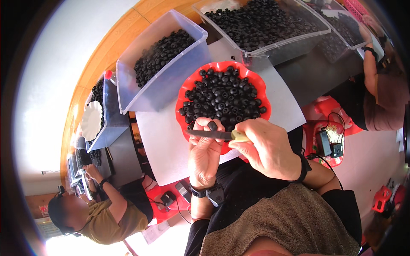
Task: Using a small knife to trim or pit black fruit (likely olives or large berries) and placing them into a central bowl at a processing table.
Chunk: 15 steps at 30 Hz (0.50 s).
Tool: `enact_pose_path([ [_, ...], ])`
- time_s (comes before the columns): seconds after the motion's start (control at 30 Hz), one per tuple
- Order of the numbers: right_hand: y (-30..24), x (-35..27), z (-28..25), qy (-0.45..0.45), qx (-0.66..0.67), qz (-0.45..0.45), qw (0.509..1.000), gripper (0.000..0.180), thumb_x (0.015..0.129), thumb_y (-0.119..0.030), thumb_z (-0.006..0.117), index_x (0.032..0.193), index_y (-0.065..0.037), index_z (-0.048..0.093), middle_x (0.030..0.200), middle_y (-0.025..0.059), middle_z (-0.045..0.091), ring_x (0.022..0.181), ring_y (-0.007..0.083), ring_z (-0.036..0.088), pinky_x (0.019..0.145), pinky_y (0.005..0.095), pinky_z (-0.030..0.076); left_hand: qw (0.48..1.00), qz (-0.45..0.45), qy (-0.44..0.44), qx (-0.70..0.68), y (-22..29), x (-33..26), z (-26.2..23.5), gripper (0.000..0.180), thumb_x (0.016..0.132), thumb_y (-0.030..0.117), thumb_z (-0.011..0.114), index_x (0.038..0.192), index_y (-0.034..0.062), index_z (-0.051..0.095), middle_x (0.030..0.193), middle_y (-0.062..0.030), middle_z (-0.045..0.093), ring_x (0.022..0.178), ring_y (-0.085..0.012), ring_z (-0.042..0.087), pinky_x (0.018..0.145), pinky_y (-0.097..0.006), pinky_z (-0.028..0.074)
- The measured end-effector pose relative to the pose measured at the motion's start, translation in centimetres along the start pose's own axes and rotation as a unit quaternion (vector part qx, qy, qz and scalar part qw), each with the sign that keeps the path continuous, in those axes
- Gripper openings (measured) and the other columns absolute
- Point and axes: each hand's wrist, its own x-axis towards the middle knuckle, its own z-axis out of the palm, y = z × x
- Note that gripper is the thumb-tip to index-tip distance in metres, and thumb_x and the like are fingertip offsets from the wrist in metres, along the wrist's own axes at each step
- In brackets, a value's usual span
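Where the left hand's fingertips (208, 126) curl up and pinch together, a single small black ring-shaped piece (212, 125) sits clamped between thumb and forefinger, poking just above them at the near rim of the red plate. The left hand (205, 155) is otherwise folded into a loose fist, palm toward the camera, with a dark watch (212, 193) strapped at the wrist. Directly beneath the pinched piece runs the dark blade of a small knife (209, 134), lying roughly level across the left fingers and touching them; whether its edge meets the piece itself cannot be told. The knife's pale yellowish handle disappears into the right hand (267, 149), whose fingers are wrapped tightly around it, thumb pressed on top near the blade's root; a black band (304, 168) circles that wrist. Just beyond both hands stands the red plate (188, 89) with a wavy rim, heaped with many more of the same black pieces (224, 96), resting on a grey sheet (162, 141) over the worktop. Further out, clear plastic bins (171, 81) tilted toward the worker hold more black pieces, one behind the plate to the left, a larger one (265, 25) behind to the right. At the far left another person (98, 213) in an olive shirt works at similar bins, and at the right edge a third person's arm (371, 72) reaches toward the bench.
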Motion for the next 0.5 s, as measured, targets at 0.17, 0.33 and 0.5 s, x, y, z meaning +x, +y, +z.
enact_pose_path([
  [0.17,-0.26,-0.17,0.0,-0.022,-0.062,-0.021,0.998,0.027,0.078,-0.026,0.071,0.088,-0.007,0.054,0.073,0.0025,0.053,0.064,0.022,0.053,0.055,0.0343,0.043,1.0,0.005,-0.024,0.014,-0.01,-0.07,-0.19,0.024,0.083,0.008,0.067,0.101,0.0042,0.051,0.093,-0.0048,0.054,0.088,-0.0162,0.053,0.08,-0.028,0.046],
  [0.33,0.03,-0.22,0.08,-0.011,-0.077,-0.025,0.997,0.028,0.08,-0.03,0.069,0.086,-0.008,0.054,0.071,0.0022,0.052,0.062,0.0213,0.051,0.054,0.0337,0.041,1.0,0.008,-0.015,0.009,-0.03,-0.28,0.13,0.024,0.083,0.009,0.068,0.1,0.0042,0.051,0.093,-0.006,0.055,0.085,-0.016,0.052,0.077,-0.027,0.045],
  [0.5,0.04,-0.24,-0.09,-0.023,-0.087,-0.015,0.996,0.032,0.081,-0.03,0.069,0.093,-0.003,0.057,0.075,0.008,0.058,0.063,0.0265,0.054,0.055,0.0357,0.044,0.999,0.009,-0.035,0.005,0.01,-0.24,-0.4,0.023,0.083,0.007,0.067,0.1,0.0041,0.052,0.093,-0.0076,0.055,0.081,-0.0159,0.05,0.074,-0.026,0.043],
])
